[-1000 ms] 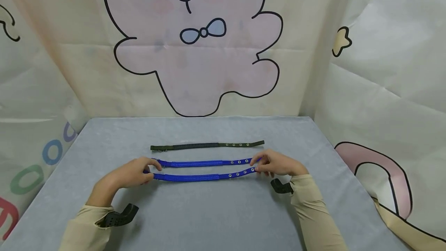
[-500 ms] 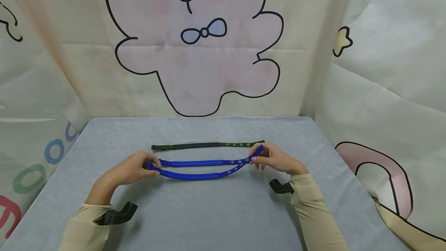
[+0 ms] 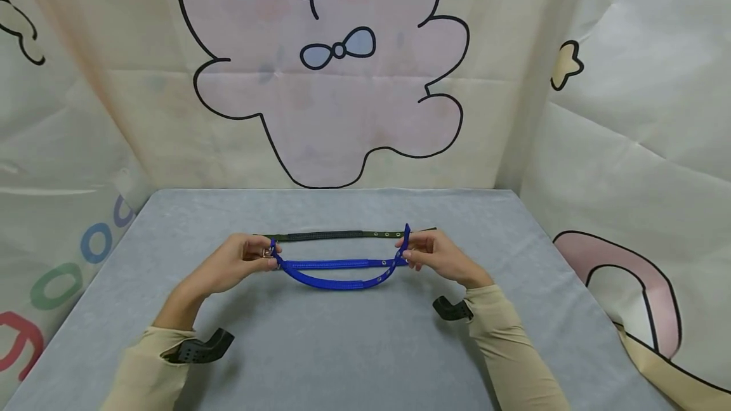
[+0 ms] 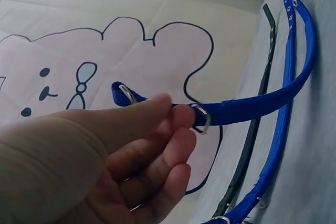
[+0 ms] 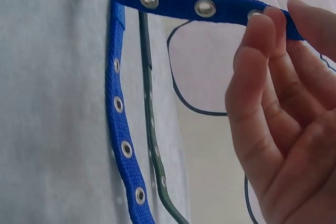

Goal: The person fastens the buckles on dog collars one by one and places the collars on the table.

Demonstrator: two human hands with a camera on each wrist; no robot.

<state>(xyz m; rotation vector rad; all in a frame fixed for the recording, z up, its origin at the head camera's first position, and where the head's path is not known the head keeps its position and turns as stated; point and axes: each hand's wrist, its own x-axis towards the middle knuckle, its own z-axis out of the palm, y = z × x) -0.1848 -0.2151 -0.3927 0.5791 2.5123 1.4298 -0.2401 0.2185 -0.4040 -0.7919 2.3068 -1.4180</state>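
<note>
Behind everything stands a backdrop (image 3: 342,113) printed with a pink animal; before it, a grey desk (image 3: 342,347). Your two hands face each other above the desk: the left hand (image 3: 234,265) pinches one end of a blue strap, the right hand (image 3: 436,257) pinches the other. This held strap (image 3: 328,283) sags in an arc between them; whether its lowest part touches the desk, you cannot tell. A second blue strap (image 3: 331,264) lies on the desk behind it, and a dark green strap (image 3: 325,235) lies farther back, roughly parallel. The head view alone gives you the whole arc, and the held strap's tip rising past your right fingers. Your left wrist view shows what is tiny from above: a metal loop (image 4: 127,94) at the held strap's end, a D-shaped ring (image 4: 203,120) beside your fingertips, and another ring (image 4: 223,219) on the second strap. Your right wrist view enlarges the eyelets (image 5: 205,8), metal-rimmed, in a row up to your pinching fingers.
</note>
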